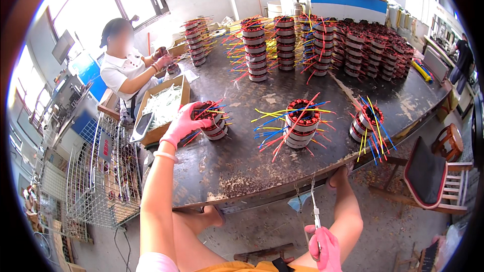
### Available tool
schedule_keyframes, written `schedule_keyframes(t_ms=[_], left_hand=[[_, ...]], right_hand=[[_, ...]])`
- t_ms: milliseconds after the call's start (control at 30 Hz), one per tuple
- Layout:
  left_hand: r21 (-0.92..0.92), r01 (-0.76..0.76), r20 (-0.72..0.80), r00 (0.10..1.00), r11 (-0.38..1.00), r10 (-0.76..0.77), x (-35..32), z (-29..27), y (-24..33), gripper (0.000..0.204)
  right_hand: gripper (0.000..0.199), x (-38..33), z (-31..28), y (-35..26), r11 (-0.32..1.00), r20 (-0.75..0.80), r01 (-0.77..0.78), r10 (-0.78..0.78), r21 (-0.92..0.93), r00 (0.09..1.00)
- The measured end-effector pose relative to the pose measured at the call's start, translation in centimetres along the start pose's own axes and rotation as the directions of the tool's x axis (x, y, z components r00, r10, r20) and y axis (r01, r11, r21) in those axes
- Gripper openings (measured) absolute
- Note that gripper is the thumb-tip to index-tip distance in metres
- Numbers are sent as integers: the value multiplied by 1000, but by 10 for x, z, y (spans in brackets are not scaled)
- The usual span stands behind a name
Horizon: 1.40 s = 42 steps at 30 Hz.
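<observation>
- Now, far left: a wire basket stands by the dark worktable, and a seated co-worker handles parts beside a cardboard box.
- Left hand, pink-gloved, is closed over a wound stator sitting on the table; best to hold it by the steel body, clear of the coloured leads.
- Centre: a two-high stator stack waits, leads splayed.
- Right hand, low by the lap, is clenched around a thin metal tool, tip pointing up.
- Far right: one more stator.
</observation>
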<state>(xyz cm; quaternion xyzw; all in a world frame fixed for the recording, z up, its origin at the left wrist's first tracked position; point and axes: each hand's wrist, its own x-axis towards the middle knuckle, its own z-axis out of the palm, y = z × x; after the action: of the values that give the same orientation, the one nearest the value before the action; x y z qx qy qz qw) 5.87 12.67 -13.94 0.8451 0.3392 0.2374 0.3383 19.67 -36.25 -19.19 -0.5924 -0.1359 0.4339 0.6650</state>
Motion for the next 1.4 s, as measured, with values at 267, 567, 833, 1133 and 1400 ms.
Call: schedule_keyframes(t_ms=[267, 567, 833, 1133, 1400], left_hand=[[331, 7, -3, 1000, 944, -7, -13, -13, 10, 74], [512, -71, 29, 997, 856, 65, -6, -9, 16, 67], [550, -6, 43, 999, 835, -21, 9, -10, -11, 71], [540, -24, -21, 999, 841, 42, -11, 2, -1, 75], [610, -31, -38, 997, 791, 68, -8, 4, -6, 75]], right_hand=[[36, -1, -2, 17, 999, 28, -21, 20, 47, 999], [35, -13, -1, 14, 998, 54, 15, -18, 63, 998], [41, -27, -1, -7, 994, 85, -107, 105, 19, 991], [43, -33, -11, -9, 997, 70, -76, 78, -23, 995], [41, -32, -5, -2, 997, 71, -64, 61, 48, 996]])
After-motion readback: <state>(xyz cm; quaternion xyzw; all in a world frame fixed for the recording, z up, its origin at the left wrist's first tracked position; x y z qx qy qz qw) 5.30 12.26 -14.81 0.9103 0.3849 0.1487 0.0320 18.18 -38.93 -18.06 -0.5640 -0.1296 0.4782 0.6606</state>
